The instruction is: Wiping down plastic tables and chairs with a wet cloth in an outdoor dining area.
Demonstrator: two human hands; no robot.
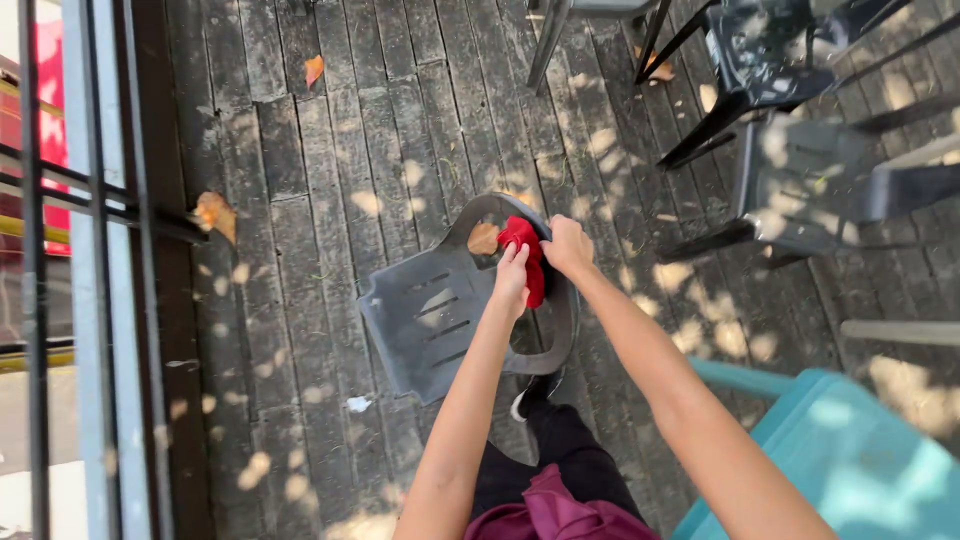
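Observation:
A grey plastic chair (425,315) stands below me on the weathered wooden deck, seen from above with its slotted seat and curved armrest. A red cloth (528,252) lies bunched against the armrest. My left hand (512,280) grips the cloth's lower part. My right hand (567,245) is closed on the cloth's upper end, at the top of the armrest. Both arms reach forward over my dark trousers and a maroon garment at my waist.
Dark plastic chairs (800,180) stand at the upper right. A turquoise plastic surface (850,460) fills the lower right corner. A metal railing (100,250) runs down the left edge. Dry leaves (215,212) lie on the deck boards (330,150).

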